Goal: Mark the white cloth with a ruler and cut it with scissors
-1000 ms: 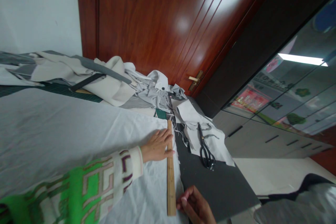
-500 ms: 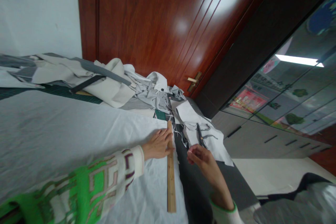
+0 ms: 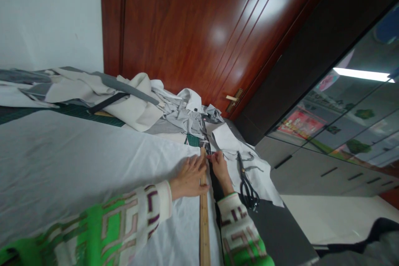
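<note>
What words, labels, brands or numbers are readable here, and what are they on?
None can be read.
Wooden ruler: any markings are too small to read.
Red panel seen in the cabinet glass: pale shapes, perhaps lettering, too blurred to read.
Black scissors: no lettering can be made out.

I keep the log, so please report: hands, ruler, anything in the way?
Left hand spread across ruler, near edge of cloth. Right hand near ruler's far end; grip unclear. Scissors to the right, clear of ruler.
</note>
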Tool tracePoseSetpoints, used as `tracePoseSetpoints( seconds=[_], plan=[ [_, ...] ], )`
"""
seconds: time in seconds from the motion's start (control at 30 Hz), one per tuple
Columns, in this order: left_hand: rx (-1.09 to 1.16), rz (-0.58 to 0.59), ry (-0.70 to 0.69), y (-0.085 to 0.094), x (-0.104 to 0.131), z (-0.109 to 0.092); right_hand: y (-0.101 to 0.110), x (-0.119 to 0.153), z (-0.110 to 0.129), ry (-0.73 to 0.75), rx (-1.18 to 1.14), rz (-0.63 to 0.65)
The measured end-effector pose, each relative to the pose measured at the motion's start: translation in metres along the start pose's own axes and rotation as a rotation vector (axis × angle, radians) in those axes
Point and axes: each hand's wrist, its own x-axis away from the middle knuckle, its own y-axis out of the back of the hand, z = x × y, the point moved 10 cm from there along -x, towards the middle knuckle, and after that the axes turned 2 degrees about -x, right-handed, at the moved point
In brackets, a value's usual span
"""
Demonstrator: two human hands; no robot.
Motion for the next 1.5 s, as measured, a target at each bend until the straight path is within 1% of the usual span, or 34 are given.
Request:
tracePoseSetpoints(
  seconds=[0.1,0.27,0.47,0.7,0.93,1.07,1.17,1.3,1.4,1.5],
  plan=[
    [-0.002,0.000,0.037,0.001,0.002,0.001,0.004,0.004,-0.001,-0.008,0.091,-0.001],
    [-0.001,0.006,0.078,0.000,0.004,0.004,-0.004,0.010,0.008,0.021,0.243,0.034],
    [0.016,0.043,0.054,-0.004,0.004,0.005,-0.007,0.012,0.012,0.038,0.312,0.047],
    [0.027,0.077,0.039,-0.011,0.002,0.005,0.004,0.007,0.003,0.030,0.224,0.027],
    [0.013,0.041,0.018,-0.013,-0.003,0.005,0.016,0.002,-0.003,0.019,0.070,0.006],
    [0.012,0.033,0.015,-0.015,-0.007,0.004,0.019,-0.005,-0.007,-0.024,-0.029,0.019],
    [0.013,0.032,-0.001,-0.014,-0.009,0.004,0.012,-0.013,-0.014,-0.092,-0.100,0.079],
    [0.018,0.014,-0.026,-0.009,-0.010,0.008,-0.008,-0.023,-0.032,-0.217,-0.156,0.181],
    [0.022,0.013,-0.050,-0.009,-0.010,0.011,-0.024,-0.030,-0.045,-0.305,-0.149,0.249],
    [0.019,0.008,-0.073,-0.012,-0.012,0.015,-0.036,-0.037,-0.053,-0.377,-0.107,0.298]
  ],
)
